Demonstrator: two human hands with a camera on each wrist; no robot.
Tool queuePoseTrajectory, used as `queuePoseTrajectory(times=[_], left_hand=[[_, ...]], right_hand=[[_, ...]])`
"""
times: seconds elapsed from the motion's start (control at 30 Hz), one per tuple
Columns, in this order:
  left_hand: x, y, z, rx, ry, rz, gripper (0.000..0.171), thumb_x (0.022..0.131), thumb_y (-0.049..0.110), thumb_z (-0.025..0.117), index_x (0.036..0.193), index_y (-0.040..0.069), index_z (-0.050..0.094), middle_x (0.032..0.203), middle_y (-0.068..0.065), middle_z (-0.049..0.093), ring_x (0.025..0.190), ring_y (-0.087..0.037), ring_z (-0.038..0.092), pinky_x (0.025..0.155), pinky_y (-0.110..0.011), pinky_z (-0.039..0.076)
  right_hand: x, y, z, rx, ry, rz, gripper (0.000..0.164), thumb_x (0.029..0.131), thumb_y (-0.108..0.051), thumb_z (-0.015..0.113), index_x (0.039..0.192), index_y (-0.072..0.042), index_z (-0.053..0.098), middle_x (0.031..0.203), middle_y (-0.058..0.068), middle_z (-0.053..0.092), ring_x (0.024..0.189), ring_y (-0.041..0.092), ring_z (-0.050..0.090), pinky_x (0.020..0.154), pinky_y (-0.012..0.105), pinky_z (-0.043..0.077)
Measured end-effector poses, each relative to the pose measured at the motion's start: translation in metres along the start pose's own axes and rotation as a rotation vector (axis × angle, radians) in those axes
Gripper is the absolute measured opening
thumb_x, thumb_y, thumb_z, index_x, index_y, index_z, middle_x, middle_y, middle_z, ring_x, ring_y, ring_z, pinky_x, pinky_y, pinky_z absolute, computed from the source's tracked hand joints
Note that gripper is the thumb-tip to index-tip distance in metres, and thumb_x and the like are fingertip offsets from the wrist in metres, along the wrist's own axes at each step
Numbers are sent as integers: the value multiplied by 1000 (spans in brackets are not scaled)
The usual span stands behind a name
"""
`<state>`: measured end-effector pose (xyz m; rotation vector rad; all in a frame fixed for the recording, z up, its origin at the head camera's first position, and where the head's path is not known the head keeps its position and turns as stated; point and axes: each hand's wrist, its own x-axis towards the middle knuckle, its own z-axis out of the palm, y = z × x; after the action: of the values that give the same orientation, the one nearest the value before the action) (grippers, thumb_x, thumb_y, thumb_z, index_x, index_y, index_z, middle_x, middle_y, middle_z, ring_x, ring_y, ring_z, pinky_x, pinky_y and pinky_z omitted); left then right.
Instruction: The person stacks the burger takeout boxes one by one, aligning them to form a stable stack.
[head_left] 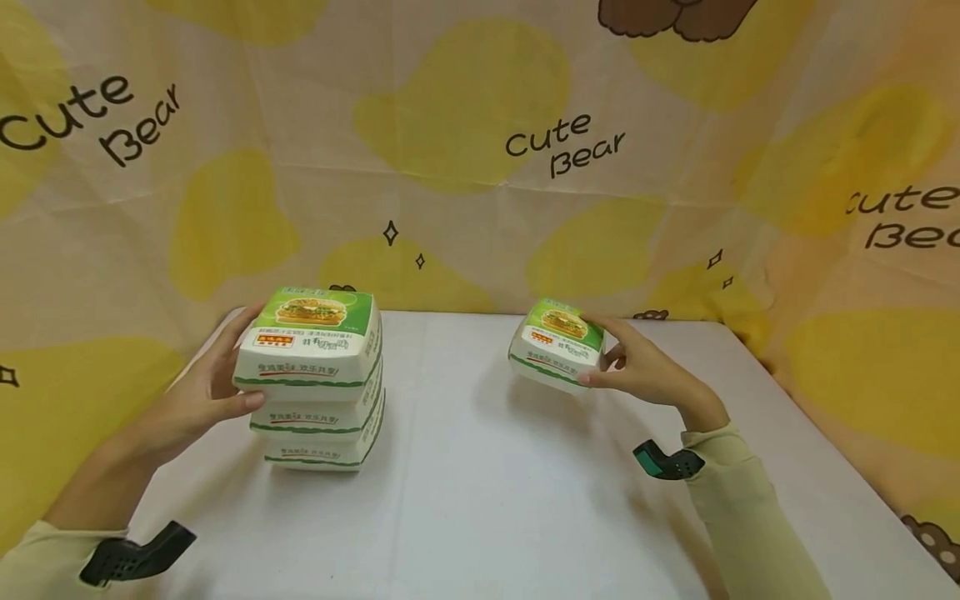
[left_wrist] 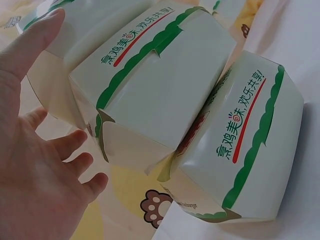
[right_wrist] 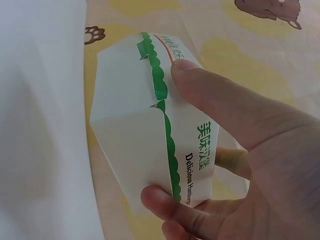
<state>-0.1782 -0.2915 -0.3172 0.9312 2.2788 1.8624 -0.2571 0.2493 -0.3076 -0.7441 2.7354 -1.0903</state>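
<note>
On the left of the table, three white-and-green hamburger boxes stand in a stack. My left hand (head_left: pixel 206 387) is at the left side of the top hamburger box (head_left: pixel 307 342), thumb along its front and index finger reaching toward its back. In the left wrist view, the other fingers (left_wrist: pixel 75 142) spread beside the box. The middle box (left_wrist: pixel 145 85) and bottom box (left_wrist: pixel 245 145) show below it. To the right, my right hand (head_left: pixel 645 362) grips another hamburger box (head_left: pixel 558 343) by its right end, tilted over the table. The thumb (right_wrist: pixel 187 70) presses its printed front.
A white table (head_left: pixel 465 500) carries the stack. Behind it and along the right side hangs a yellow-patterned cloth (head_left: pixel 465 108) with "Cute Bear" lettering. Black bands (head_left: pixel 138 554) sit at both wrists, over pale sleeves (head_left: pixel 750 517).
</note>
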Motion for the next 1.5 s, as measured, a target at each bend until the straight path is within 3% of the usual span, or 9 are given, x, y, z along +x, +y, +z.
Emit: queuePoseTrajectory(times=[0.3,0.5,0.67,0.8,1.07,1.27,1.5], left_hand=[[0,-1,-4,34,10,-39,95,87,-15,51,156,25,0,147,-5,37,124,-2,51,92,-19,49],[-3,1,-6,9,0,-15,94,87,-15,51,156,23,-1,146,-3,41,125,-4,52,92,-19,48],[-3,-1,-5,-12,-5,0,95,88,-15,51,156,23,-3,145,-1,43,125,-4,52,93,-18,48],[-2,-2,-5,12,4,-30,95,88,-14,51,156,25,-2,144,-1,42,123,-2,53,91,-19,49],[1,-1,-2,-6,-8,-22,93,89,-13,51,156,25,-2,144,0,44,123,-4,54,90,-20,49],[2,-2,-1,-3,-7,-40,93,90,-12,51,156,26,-2,143,3,47,123,-2,54,91,-19,48],[-1,0,-1,-16,-4,-17,93,89,-13,51,156,24,-1,144,0,43,124,-3,53,91,-19,48]], right_hand=[[6,-8,5,8,4,-19,89,81,-34,77,152,-25,24,140,8,40,88,24,59,75,33,51],[17,-20,5,35,-9,-48,87,82,-32,77,151,-29,25,131,6,49,87,25,62,75,36,52],[25,-34,0,34,-5,-78,87,82,-33,77,152,-30,24,126,5,54,87,24,63,80,38,51],[30,-48,-1,36,9,-105,86,82,-32,77,151,-33,24,127,3,53,88,23,63,86,39,48],[44,-77,0,94,58,-180,85,82,-26,77,148,-42,26,119,2,58,86,24,63,82,38,47],[54,-97,0,193,6,-193,85,81,-22,78,148,-40,28,115,7,61,86,28,62,79,36,52],[65,-121,2,251,-39,-230,83,82,-20,77,147,-39,30,108,9,67,86,32,63,79,35,53]])
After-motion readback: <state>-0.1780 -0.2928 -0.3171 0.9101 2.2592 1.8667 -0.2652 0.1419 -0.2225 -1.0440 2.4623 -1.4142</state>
